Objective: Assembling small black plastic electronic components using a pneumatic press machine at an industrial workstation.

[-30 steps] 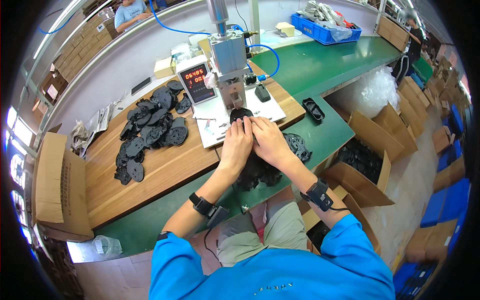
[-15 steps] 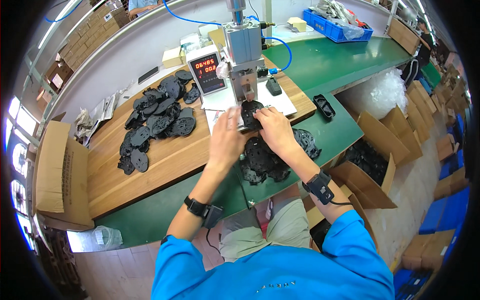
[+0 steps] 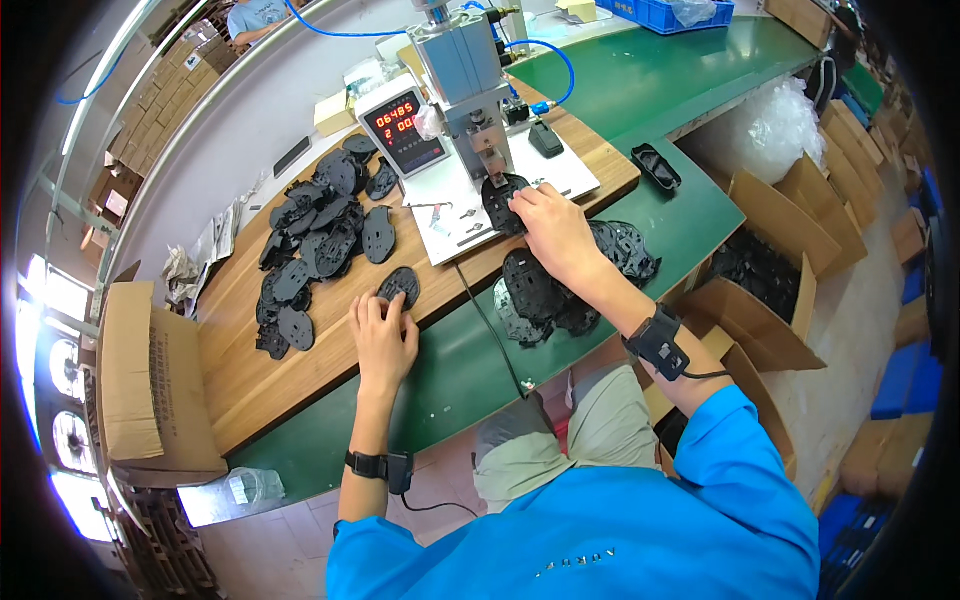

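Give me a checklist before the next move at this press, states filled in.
1. Right hand clear of the press: not ok, its fingers hold the black part at the tool tip.
2. Left hand clear of the press: ok, it's at the oval part on the wooden board.
3. Black part properly seated: cannot tell.
4. Tool tip off the part: cannot tell.
5. Controller display lit: ok.

Cropped and covered
Upper edge cuts the press (image 3: 458, 65) and blue crate (image 3: 655, 18); right hand (image 3: 555, 228) hides part of a black plate (image 3: 497, 207).
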The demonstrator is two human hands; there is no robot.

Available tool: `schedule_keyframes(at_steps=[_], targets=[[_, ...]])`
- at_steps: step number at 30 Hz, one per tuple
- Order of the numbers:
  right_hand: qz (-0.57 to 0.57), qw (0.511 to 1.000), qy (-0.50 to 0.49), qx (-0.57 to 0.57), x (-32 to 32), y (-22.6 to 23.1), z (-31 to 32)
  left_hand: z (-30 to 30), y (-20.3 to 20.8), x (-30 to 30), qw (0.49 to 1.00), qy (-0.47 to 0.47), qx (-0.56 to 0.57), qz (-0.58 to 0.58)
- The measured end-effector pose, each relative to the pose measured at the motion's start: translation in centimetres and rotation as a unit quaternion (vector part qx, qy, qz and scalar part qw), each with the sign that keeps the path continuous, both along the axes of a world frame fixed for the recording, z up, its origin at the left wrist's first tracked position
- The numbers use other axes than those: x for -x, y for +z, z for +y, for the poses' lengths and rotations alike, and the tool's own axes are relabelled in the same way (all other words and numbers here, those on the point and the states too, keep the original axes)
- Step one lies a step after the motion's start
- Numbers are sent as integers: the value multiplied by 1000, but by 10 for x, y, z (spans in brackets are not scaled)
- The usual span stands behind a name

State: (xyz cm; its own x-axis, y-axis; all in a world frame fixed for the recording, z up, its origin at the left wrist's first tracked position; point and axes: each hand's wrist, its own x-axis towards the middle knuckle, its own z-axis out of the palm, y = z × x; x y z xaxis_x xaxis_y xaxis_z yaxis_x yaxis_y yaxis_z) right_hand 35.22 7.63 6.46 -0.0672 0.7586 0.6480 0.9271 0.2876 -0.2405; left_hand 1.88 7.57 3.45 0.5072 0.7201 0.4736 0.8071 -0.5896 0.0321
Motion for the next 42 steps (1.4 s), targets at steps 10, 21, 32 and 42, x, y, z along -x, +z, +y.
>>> schedule_keyframes(at_steps=[10,21,32,42], targets=[[-8,997,-4,80,3,1,-2,-41,13,25,994,-48,99,23],[3,997,-12,78,4,2,-5,-40,21,7,996,-13,54,-73],[16,999,-12,25,5,1,-3,-35,27,-25,992,-29,65,-109],[41,999,17,25,4,0,-4,-14,53,-113,992,-74,-31,-98]])
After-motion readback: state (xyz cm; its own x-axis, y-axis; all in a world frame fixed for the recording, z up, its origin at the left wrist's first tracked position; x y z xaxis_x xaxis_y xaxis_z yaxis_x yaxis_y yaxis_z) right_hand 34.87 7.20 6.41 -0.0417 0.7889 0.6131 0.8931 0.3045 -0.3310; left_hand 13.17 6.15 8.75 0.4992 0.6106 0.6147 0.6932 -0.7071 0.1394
